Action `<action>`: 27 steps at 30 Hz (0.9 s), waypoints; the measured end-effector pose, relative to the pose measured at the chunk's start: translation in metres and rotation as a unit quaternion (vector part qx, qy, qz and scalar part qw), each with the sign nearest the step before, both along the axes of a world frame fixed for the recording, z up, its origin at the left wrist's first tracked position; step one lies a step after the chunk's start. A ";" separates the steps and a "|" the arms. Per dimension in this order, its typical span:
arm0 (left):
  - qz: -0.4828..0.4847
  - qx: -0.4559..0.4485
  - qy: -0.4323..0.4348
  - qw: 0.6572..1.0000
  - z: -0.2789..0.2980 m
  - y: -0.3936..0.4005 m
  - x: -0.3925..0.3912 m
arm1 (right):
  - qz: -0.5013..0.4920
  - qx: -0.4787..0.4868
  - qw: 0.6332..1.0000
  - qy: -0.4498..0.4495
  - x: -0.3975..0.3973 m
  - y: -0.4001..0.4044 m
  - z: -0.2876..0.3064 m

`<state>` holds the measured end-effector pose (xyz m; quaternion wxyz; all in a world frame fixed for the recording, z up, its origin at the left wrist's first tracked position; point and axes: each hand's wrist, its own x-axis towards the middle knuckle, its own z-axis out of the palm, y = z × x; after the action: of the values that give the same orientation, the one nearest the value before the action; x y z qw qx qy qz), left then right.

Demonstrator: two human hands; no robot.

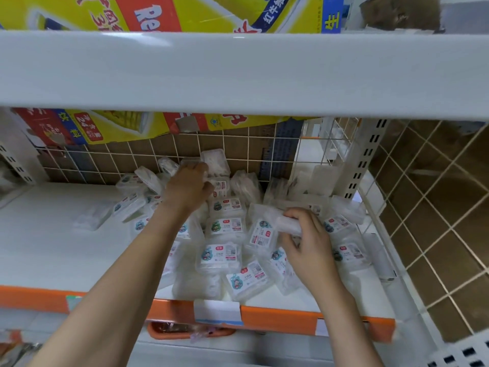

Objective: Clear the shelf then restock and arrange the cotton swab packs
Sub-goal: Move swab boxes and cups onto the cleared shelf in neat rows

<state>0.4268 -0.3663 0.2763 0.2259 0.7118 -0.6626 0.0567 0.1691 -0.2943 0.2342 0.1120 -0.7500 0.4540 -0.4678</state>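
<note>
1. Two bare forearms, nearest my view, reaching in from the bottom edge toward the shelf (47, 234).
2. Right hand (308, 243): grip closed, fingers curled over one clear pack (287, 224), held tilted just above the heap at the right-centre of the shelf.
3. Left hand (189, 188): reaches farther back; its fingers curl round a clear pack (215, 160) standing at the rear of the heap against the wire mesh back (238, 144). I read this grip as closed on that pack, though blur softens the fingertips.
4. Cotton swab packs (219, 256): a loose, disordered heap of clear plastic boxes with white labels, covering the middle and right of the shelf from the front lip to the mesh; some lie flat, some lean on edge, several overlap.
5. One stray pack (88, 218), blurred, lying alone on the left part of the shelf, apart from the heap.
6. Orange price strip (291, 317) along the shelf's front edge, carrying a white tag (217, 311) below the heap.
7. White upper shelf (238, 72) crossing my view above the hands.
8. Yellow and red printed cardboard (111, 128) behind the mesh, top left.
9. Brown tiled floor (436, 207) to the right of the white slotted upright (365, 157).
</note>
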 end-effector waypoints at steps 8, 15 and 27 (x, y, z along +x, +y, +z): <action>-0.019 -0.210 0.115 0.971 -0.008 0.078 -0.030 | 0.013 -0.035 0.999 0.010 -0.004 0.002 -0.003; 0.002 -0.244 0.187 0.952 -0.024 0.130 -0.040 | 0.049 -0.023 0.999 -0.003 0.025 0.010 0.003; -0.056 -0.283 0.238 0.927 -0.035 0.153 0.082 | 0.030 -0.035 0.999 -0.029 0.154 0.038 0.009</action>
<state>0.5091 -0.2137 0.2415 0.5722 0.5726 -0.5843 0.0581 0.3229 -0.2564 0.2437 0.1128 -0.7529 0.4117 -0.5009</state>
